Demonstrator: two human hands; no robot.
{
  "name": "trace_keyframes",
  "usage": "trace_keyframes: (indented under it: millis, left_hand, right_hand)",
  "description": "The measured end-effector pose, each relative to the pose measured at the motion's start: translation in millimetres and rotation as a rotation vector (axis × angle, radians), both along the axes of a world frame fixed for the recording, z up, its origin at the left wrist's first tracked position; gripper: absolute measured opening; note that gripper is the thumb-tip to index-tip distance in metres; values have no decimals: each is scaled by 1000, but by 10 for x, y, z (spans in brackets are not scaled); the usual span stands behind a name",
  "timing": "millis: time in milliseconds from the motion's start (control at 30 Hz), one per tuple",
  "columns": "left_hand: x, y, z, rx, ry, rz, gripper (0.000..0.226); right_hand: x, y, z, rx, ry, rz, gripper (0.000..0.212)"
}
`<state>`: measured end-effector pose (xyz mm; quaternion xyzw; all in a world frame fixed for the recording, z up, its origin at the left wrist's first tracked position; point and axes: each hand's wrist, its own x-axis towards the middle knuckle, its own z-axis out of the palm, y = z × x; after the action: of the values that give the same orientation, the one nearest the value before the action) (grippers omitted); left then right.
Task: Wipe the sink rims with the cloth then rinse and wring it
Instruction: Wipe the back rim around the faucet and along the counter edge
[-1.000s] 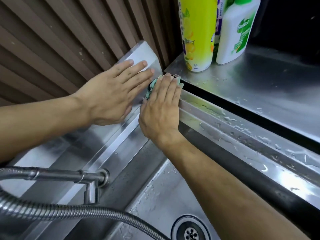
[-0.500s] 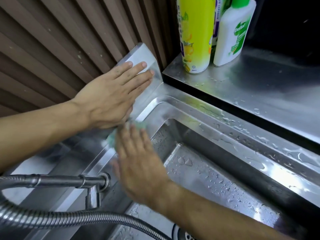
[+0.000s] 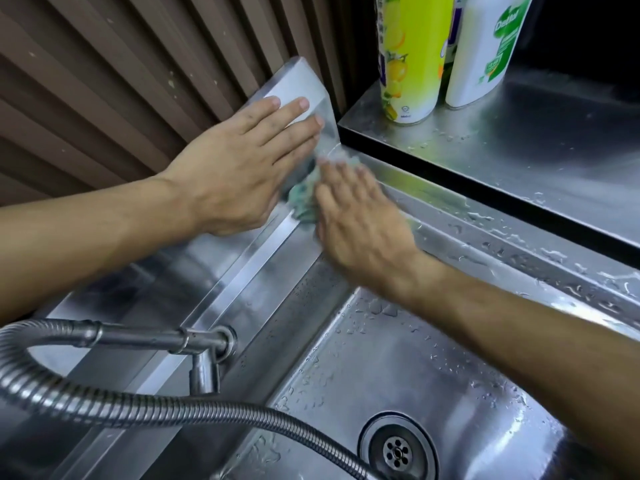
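Note:
A small green cloth (image 3: 302,199) lies on the steel sink rim (image 3: 460,223) at the far left corner of the basin. My right hand (image 3: 356,216) presses flat on the cloth with straight fingers and is motion-blurred; most of the cloth is hidden beneath it. My left hand (image 3: 242,161) rests flat, fingers straight, on the sloped steel backsplash (image 3: 294,81) just left of the cloth. The rim to the right is wet with droplets.
A steel tap (image 3: 204,344) with a flexible metal hose (image 3: 104,407) crosses the lower left. The basin (image 3: 363,368) has a drain (image 3: 398,452) at the bottom. A yellow bottle (image 3: 408,57) and a white bottle (image 3: 485,46) stand on the raised steel counter (image 3: 519,140). Brown slatted wall behind.
My right hand has slid the cloth from the back rim near the tap up toward the far corner, after an earlier sweep down from that corner. My left hand stays on the backsplash.

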<state>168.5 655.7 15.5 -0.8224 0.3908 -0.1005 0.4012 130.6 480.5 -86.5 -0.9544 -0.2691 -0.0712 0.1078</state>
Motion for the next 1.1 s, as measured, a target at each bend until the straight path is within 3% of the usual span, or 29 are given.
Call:
trace_keyframes:
  millis: [133,300,433,600,733,1000,1100]
  left_hand:
    - [1,0,2,17,-10,9,73]
    - [-1,-11,1,28,-19,9,72]
    - [-3,-13,6,27,-13,13,72]
    - [-13,-36,32,35,1,26,72]
    - [-15,-35,39,73,-15,34,73]
    - [-29,-32,-10,137,-66,48,72]
    - [16,-88,-36,153,-58,38,74]
  right_hand:
    - [338,99,143,-123,47,-211,58]
    - [465,231,155,-4,89,-420,58]
    - [210,162,14,-18,-19,-316,63]
    - [-71,62,15,-160,14,-142,75]
    - [115,31,53,-179,-52,-172,84]
    - [181,-53,-12,-78,-96,-47,66]
    - [217,-8,22,-93,-18,-128,66]
